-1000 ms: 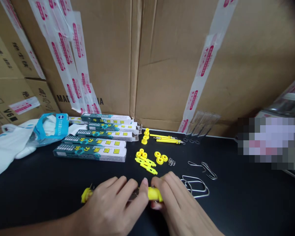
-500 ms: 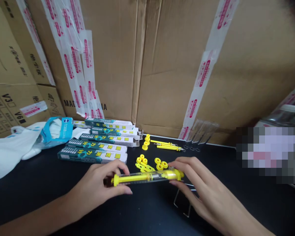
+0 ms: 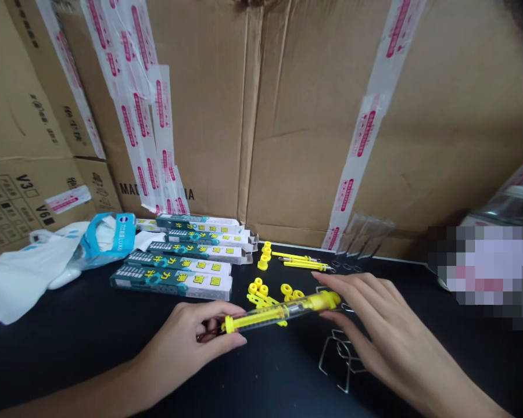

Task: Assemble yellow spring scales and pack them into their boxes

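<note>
Head view, read left to right. One white, soft cloth-like bundle (image 3: pixel 30 278) lies on the black counter (image 3: pixel 261 395), with one blue-and-clear plastic packet (image 3: pixel 127 238) just beside it. Next I count five long green-and-white printed cardboard boxes (image 3: pixel 169 283), plus the printed end of what may be a sixth behind them.

The left hand (image 3: pixel 174 342) is grasping the yellow left end of one clear plastic tube with yellow inner parts (image 3: pixel 265 316). The tube is raised in front of the person, right end higher.

Behind it: a short row of yellow stepped plastic caps (image 3: pixel 264 262), count unclear; three small yellow cylindrical bushings (image 3: pixel 253 288); yellow flat slotted strips (image 3: pixel 258 301), partly covered, not countable; three slim yellow rods with metal ends (image 3: pixel 307 266); and yellow rings (image 3: pixel 286 288), partly hidden.

The right hand (image 3: pixel 383 319) has thumb and fingers spread about the tube's right end; I cannot tell whether they press on it. Beneath are bent silver wire pieces (image 3: pixel 347 380), overlapping, uncounted.

Change against half a second ago: the tube slants more steeply, its right end higher; the right thumb sits further from it, and more wire shows.
</note>
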{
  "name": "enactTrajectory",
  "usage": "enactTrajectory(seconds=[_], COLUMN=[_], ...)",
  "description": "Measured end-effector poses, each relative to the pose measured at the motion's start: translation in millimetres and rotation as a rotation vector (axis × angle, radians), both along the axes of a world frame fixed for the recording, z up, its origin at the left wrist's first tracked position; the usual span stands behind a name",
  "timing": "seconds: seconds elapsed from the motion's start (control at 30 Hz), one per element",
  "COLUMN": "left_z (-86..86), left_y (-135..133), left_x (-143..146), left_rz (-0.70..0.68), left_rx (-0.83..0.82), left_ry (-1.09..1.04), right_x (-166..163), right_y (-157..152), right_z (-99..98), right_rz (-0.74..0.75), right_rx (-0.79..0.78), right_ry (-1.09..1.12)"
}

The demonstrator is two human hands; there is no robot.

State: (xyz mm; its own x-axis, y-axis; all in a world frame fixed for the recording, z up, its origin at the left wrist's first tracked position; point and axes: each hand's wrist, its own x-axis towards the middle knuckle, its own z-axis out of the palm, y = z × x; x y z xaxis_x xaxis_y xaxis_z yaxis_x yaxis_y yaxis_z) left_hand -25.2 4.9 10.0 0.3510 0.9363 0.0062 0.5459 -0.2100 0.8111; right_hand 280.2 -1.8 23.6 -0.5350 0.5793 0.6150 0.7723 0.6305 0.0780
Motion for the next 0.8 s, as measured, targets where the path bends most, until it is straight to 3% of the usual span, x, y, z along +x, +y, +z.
enactTrajectory(seconds=[0.17, 0.43, 0.67, 0.8], left_z=[-2.1, -9.1, -7.2, -5.3], left_y=[7, 14, 11, 8], left_x=[-2, -3, -5, -5], left_rz=[0.015, 0.018, 0.016, 0.044], left_rx=[-0.098, -0.147, -0.099, -0.041], left_ry=[-0.068, -0.164, -0.148, -0.097], right_x=[1, -10, -22, -25], right_y=[1, 1, -9, -12], right_z=[-5.5, 3.2, 19.5, 20.5], right_rz=[-0.071, -0.08, 0.074, 0.09], right_rx=[-0.18, -0.972, -1.305, -1.367], right_ry=[0.243, 0.978, 1.489, 1.646])
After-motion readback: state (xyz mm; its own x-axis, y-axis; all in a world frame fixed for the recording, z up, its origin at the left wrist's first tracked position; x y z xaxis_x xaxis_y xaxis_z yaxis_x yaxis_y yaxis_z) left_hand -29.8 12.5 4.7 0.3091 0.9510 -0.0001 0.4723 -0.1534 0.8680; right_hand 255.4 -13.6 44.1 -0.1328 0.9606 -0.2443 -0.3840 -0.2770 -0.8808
